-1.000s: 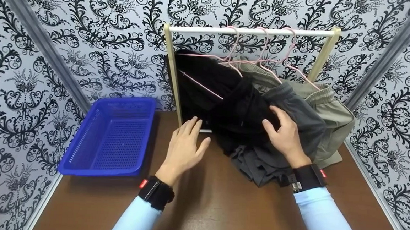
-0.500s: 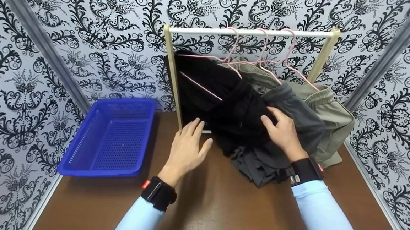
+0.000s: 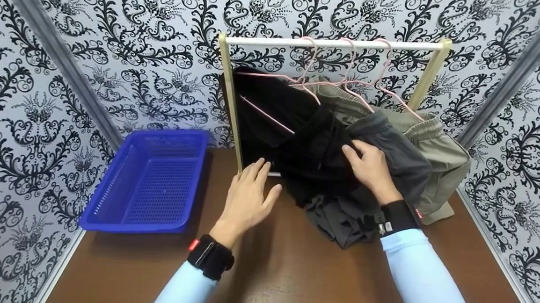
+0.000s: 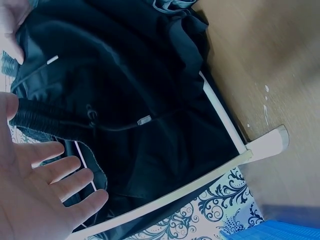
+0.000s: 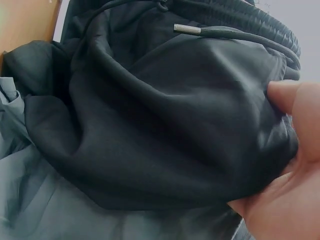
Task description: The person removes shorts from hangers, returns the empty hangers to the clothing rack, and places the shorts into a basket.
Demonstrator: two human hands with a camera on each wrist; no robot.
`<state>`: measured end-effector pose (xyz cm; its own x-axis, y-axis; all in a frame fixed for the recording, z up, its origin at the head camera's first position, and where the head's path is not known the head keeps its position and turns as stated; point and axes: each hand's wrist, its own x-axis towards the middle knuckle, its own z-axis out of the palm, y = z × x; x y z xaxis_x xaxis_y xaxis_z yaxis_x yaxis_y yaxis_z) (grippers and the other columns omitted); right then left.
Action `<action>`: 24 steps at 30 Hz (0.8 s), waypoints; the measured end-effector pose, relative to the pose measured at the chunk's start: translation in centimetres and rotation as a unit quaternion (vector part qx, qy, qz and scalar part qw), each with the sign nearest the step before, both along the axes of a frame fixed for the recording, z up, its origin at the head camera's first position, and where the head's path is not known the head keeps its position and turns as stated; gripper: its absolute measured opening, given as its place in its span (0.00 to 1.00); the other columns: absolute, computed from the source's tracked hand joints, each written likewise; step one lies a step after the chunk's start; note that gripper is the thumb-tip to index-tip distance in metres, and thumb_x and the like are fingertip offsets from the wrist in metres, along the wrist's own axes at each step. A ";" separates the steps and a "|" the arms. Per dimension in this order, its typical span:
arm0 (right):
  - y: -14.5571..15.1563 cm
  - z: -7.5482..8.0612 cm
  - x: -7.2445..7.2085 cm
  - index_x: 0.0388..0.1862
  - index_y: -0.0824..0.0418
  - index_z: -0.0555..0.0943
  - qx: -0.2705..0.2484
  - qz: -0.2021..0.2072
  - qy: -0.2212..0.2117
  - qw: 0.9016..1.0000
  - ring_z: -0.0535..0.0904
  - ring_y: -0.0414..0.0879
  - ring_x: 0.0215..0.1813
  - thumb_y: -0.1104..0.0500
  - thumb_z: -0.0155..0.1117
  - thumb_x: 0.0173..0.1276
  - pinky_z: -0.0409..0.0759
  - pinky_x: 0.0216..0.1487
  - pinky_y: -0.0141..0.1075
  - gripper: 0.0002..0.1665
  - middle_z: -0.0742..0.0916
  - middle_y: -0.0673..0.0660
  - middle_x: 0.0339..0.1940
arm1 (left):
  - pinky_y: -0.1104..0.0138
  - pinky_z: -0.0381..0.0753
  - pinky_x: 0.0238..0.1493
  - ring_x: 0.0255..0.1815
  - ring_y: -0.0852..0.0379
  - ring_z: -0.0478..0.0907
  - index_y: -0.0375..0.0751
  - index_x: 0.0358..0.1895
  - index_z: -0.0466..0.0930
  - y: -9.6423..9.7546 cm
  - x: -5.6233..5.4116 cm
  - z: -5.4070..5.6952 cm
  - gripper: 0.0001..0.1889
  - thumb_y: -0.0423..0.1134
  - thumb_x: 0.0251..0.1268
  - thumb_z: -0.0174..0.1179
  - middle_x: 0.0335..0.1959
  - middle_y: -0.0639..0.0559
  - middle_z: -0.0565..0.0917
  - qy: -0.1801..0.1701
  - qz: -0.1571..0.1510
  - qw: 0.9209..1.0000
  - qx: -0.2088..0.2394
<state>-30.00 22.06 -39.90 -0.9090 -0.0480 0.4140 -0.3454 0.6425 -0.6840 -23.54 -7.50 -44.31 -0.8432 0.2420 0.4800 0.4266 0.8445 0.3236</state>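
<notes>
Black drawstring shorts [image 3: 317,149] hang tilted from a pink hanger [image 3: 272,116] at the left of the small rack. My right hand [image 3: 373,171] holds their right edge; in the right wrist view the thumb [image 5: 287,97] lies on the black cloth, with the other fingers partly hidden behind it. My left hand [image 3: 247,198], palm toward the garment and fingers extended, hovers near the rack's left post [image 3: 232,107], holding nothing. In the left wrist view, the drawstring's tip [image 4: 144,120] and the gathered waistband [image 4: 42,117] show beyond its fingers.
Dark grey shorts [image 3: 392,140] and khaki shorts [image 3: 443,155] hang to the right under the white rail [image 3: 276,42]. Dark grey cloth [image 3: 340,221] bunches low in front. A blue basket [image 3: 141,228] stands left on the brown table [image 3: 290,284]. Patterned walls [image 3: 162,70] enclose the table.
My right hand has shifted slightly left along the black shorts' edge, its thumb and fingers drawing closer together. My left hand has moved a little to the right, still extended.
</notes>
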 end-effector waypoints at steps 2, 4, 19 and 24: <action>0.0 -0.1 -0.1 0.50 0.68 0.86 0.001 -0.004 0.011 1.000 0.83 0.67 0.55 0.59 0.59 0.78 0.75 0.61 0.59 0.14 0.89 0.69 0.50 | 0.42 0.66 0.72 0.74 0.40 0.69 0.35 0.73 0.71 -0.1 0.0 0.0 0.33 0.55 0.77 0.52 0.75 0.39 0.71 0.000 0.001 1.000 -0.001; -0.1 -0.1 -0.1 0.47 0.68 0.86 0.001 -0.008 0.022 1.000 0.83 0.67 0.52 0.60 0.60 0.78 0.76 0.59 0.59 0.13 0.89 0.69 0.47 | 0.42 0.67 0.71 0.74 0.40 0.69 0.35 0.73 0.71 -0.1 0.1 0.0 0.33 0.55 0.77 0.51 0.75 0.39 0.71 0.000 0.002 1.000 0.000; -1.0 -0.5 0.0 0.24 0.66 0.75 -0.030 -0.071 0.115 0.990 0.68 0.52 0.25 0.62 0.63 0.74 0.61 0.33 0.36 0.17 0.70 0.52 0.17 | 0.44 0.66 0.73 0.74 0.40 0.69 0.35 0.73 0.71 -0.4 0.0 -0.1 0.33 0.56 0.77 0.50 0.75 0.39 0.71 0.001 0.005 1.000 0.009; -1.2 -0.6 0.2 0.26 0.66 0.79 -0.042 -0.087 0.144 0.985 0.70 0.55 0.24 0.62 0.65 0.73 0.63 0.33 0.37 0.14 0.74 0.57 0.18 | 0.43 0.67 0.71 0.74 0.40 0.69 0.34 0.73 0.71 -0.6 -0.1 -0.4 0.33 0.55 0.76 0.52 0.75 0.39 0.72 0.005 0.005 1.000 0.014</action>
